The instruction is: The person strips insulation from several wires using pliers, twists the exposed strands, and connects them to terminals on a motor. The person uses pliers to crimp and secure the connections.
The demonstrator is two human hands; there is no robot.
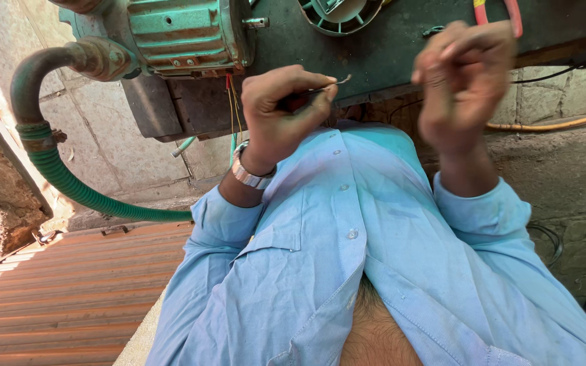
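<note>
Left hand [281, 108]: raised in front of the chest, fingers curled inward, thumb pressed against the forefinger in a tight pinch, back of hand toward the camera. Left wrist [252, 173] bent slightly, below the hand, forearm running down into a rolled light-blue sleeve. Right hand [464, 78]: raised beside and slightly above the left hand, well apart from it, fingers bunched together, motion-blurred. Right forearm upright beneath it.

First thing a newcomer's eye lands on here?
Probably the two raised hands at centre: the left hand pinches a thin wire end, the right hand is curled and blurred beside it. Next, the green motor at upper left, with its ribbed green hose curving down the left side.
</note>
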